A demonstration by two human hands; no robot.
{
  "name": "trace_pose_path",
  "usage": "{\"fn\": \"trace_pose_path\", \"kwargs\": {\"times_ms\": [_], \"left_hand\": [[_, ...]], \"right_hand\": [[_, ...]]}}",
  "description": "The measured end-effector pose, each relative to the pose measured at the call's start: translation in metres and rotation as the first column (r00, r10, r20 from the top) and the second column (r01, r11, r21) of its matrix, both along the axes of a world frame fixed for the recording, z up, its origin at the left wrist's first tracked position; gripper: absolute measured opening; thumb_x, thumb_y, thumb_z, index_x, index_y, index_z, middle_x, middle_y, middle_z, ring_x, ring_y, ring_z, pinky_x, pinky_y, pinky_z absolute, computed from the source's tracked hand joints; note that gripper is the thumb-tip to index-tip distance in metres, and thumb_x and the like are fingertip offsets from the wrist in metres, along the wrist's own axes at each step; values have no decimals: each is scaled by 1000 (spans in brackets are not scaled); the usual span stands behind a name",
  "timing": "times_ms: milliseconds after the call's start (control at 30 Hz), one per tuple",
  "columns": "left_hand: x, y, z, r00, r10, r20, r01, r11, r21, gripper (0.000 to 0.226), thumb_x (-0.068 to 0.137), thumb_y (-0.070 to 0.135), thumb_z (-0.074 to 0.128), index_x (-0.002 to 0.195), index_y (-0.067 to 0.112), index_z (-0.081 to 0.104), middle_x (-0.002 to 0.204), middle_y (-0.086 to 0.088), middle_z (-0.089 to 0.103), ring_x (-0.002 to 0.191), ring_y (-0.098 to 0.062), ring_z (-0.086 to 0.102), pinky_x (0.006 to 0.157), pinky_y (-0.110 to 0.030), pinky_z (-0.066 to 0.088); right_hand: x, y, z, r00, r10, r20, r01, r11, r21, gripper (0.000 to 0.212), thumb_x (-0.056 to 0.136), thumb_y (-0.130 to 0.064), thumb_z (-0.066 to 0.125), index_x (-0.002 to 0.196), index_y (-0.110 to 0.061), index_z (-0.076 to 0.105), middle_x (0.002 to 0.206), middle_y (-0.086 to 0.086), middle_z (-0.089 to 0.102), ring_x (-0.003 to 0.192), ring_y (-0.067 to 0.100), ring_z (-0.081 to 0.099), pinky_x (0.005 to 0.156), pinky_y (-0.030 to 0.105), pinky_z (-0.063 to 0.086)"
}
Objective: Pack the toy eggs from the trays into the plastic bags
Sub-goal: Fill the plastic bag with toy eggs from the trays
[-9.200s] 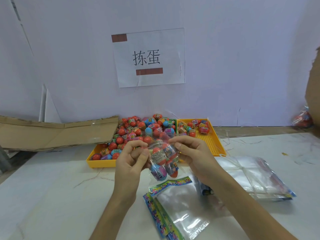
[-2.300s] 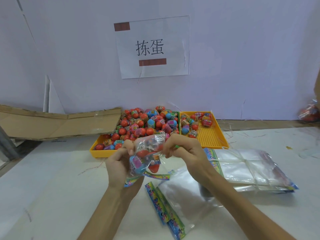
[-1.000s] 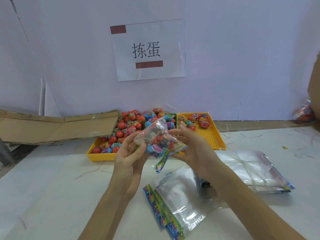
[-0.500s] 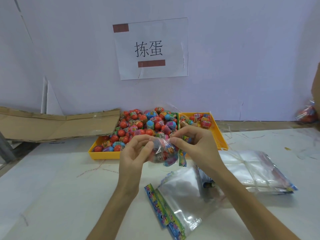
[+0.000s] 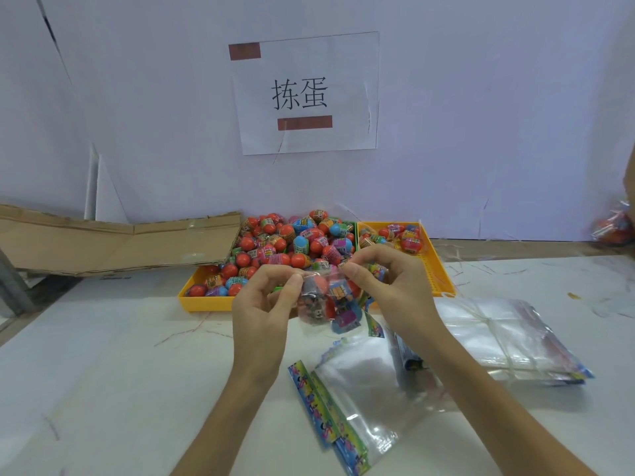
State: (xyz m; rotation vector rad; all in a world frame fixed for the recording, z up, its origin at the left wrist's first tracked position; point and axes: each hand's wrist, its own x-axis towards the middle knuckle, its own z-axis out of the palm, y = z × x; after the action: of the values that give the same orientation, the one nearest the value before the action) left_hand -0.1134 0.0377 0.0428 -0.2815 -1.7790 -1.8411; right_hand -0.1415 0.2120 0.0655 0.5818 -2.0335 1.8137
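1. L hand point(image 5: 261, 304) pinches the filled bag point(image 5: 326, 300) at its top-left corner; the bag's upright now, not tipped sideways.
2. R hand point(image 5: 388, 286) pinches the top-right corner; I reckon sealing's underway.
3. Loose eggs point(image 5: 292, 242) wait in the tray point(image 5: 206, 302) behind.

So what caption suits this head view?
Both hands pinch a filled bag before egg trays.

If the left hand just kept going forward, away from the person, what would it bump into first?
Probably the near rim of the yellow tray, then the toy eggs heaped in it. The left hand, pinching the filled bag, may pass above; depth is unclear.
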Motion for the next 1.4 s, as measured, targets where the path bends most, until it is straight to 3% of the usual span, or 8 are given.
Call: {"fn": "trace_pose_path", "kwargs": {"times_ms": [300, 467, 600, 700, 800, 967, 1133, 1400], "left_hand": [[0, 2, -2, 999, 19, -44, -20, 1000, -24, 16, 97, 23, 57, 88, 33, 66, 98, 1, 77, 85, -20, 71, 63, -33, 60], [2, 2, -3, 999, 27, -24, -27, 1000, 5, 18, 96, 25, 55, 84, 37, 64, 74, 1, 68, 66, -14, 64, 54, -26, 54], [5, 3, -4, 994, 44, -101, -62, 983, -175, 11, 98, 29, 57, 89, 34, 61, 69, -6, 63, 61, -30, 59, 48, -47, 52], [6, 6, -6, 993, 12, -117, -44, 959, -279, 9, 99, 27, 57, 91, 28, 61, 68, 0, 62, 60, -20, 61, 52, -39, 54], [6, 8, -7, 995, 1, -102, -32, 950, -312, 9, 99, 22, 56, 91, 25, 61, 67, 7, 62, 61, -12, 60, 51, -27, 50], [4, 8, -7, 999, -41, -33, 31, 963, -267, 13, 100, 29, 51, 91, 33, 60, 70, -7, 56, 61, -30, 52, 50, -47, 47], [-1, 6, -3, 969, -176, 172, 192, 978, -82, 20, 97, 39, 48, 99, 26, 63, 89, -1, 67, 78, -13, 66, 63, -28, 58], [-5, 0, -4, 907, -260, 332, 242, 966, 94, 53, 72, 48, 87, 85, 9, 53, 91, -16, 73, 82, -25, 74, 67, -26, 58]], "right_hand": [[-1, -4, -4, 998, 66, -3, -66, 997, 50, 14, 95, -6, 66, 87, -17, 67, 82, -2, 67, 78, 18, 65, 71, 35, 56], [0, -4, -6, 995, 79, -59, -73, 992, 104, 14, 94, -4, 67, 92, -17, 67, 84, -6, 68, 82, 17, 67, 74, 37, 58], [-2, 0, -7, 989, 135, 53, -142, 977, 157, 19, 89, -35, 73, 106, -28, 67, 83, -6, 70, 79, 16, 70, 70, 27, 55], [-3, -1, -7, 988, 141, 58, -150, 959, 240, 15, 86, -41, 78, 92, -29, 74, 82, -5, 72, 78, 16, 70, 67, 28, 55], [-3, -1, -5, 978, 188, 91, -203, 960, 195, 11, 86, -29, 80, 78, -25, 74, 75, -3, 73, 71, 12, 68, 65, 22, 53], [-3, 1, -2, 963, 212, 168, -231, 967, 104, 12, 84, -28, 80, 78, -18, 75, 76, 2, 73, 73, 15, 69, 69, 25, 56], [0, 2, 1, 929, 278, 243, -272, 960, -62, 10, 79, -32, 77, 74, -24, 74, 73, 3, 72, 66, 16, 67, 59, 25, 55], [-5, 8, 3, 939, 160, 304, -44, 934, -354, 12, 80, -28, 71, 79, -16, 72, 86, 11, 70, 81, 26, 67, 60, 33, 61]]}}
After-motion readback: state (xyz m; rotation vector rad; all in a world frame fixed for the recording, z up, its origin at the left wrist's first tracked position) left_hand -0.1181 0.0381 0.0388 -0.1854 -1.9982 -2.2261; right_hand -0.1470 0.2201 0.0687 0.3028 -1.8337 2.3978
